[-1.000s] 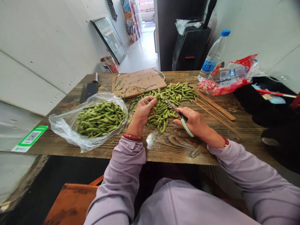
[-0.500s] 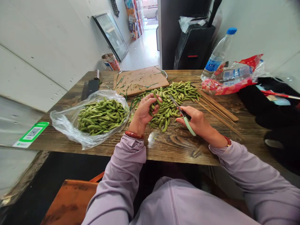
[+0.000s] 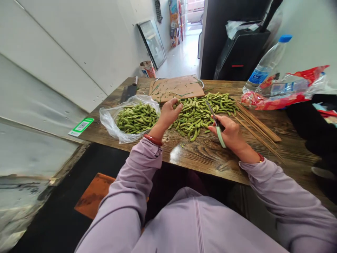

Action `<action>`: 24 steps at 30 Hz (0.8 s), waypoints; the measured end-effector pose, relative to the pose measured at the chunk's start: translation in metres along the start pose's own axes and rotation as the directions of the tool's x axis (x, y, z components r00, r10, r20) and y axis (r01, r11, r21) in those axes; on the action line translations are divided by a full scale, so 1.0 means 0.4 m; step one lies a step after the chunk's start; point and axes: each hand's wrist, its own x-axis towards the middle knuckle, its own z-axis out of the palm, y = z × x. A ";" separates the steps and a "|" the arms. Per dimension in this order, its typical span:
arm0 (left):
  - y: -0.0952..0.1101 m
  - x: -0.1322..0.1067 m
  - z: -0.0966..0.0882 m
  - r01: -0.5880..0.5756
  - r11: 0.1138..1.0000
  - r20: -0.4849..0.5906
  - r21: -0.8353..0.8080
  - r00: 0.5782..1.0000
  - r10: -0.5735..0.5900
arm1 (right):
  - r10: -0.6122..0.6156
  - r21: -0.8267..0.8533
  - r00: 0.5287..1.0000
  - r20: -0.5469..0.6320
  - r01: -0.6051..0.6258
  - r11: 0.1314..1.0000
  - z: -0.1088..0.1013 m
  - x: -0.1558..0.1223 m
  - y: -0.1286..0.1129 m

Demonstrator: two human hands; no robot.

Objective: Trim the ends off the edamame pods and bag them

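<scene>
A loose heap of green edamame pods (image 3: 200, 112) lies in the middle of the wooden table (image 3: 205, 158). My left hand (image 3: 170, 113) is curled at the heap's left edge, fingers pinched round a few pods. My right hand (image 3: 230, 133) rests at the heap's right side and grips scissors (image 3: 216, 123) with a pale green handle, blades pointing away over the pods. A clear plastic bag (image 3: 116, 123) holding more pods (image 3: 137, 117) sits just left of my left hand.
A wooden cutting board (image 3: 176, 88) with green scraps and a cleaver (image 3: 129, 92) lie at the far side. Bamboo skewers (image 3: 258, 123), a water bottle (image 3: 265, 65) and a red-and-clear bag (image 3: 286, 91) are to the right. A white wall runs along the left.
My left hand has closed on pods and lifted slightly at the heap's left edge. The right hand keeps the scissors in place. The camera has turned left, shifting everything to the right.
</scene>
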 end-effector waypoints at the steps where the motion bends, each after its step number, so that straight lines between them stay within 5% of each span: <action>1: -0.004 0.005 -0.032 -0.061 0.987 -0.004 0.152 0.998 0.062 | -0.005 0.000 1.000 0.002 0.005 1.000 0.001 -0.001 -0.003; 7: -0.065 0.052 -0.259 0.024 0.762 -0.069 0.647 0.997 0.027 | -0.014 -0.015 1.000 -0.001 0.014 1.000 0.004 -0.004 -0.012; 10: -0.092 0.058 -0.345 0.097 0.681 -0.038 0.726 0.994 -0.101 | -0.016 -0.017 1.000 0.006 0.016 1.000 0.003 -0.003 -0.008; 13: -0.095 0.037 -0.375 0.093 0.730 -0.049 0.678 0.995 -0.081 | -0.001 -0.020 1.000 0.019 0.001 1.000 0.003 -0.002 -0.002; 17: -0.061 -0.012 -0.314 0.013 0.870 0.045 0.493 0.998 -0.041 | 0.008 -0.007 1.000 0.009 -0.008 1.000 0.005 0.000 0.005; 24: 0.001 -0.113 -0.078 -0.190 0.922 0.259 0.338 0.960 0.103 | 0.041 0.006 0.999 -0.033 -0.041 0.999 0.006 0.012 0.022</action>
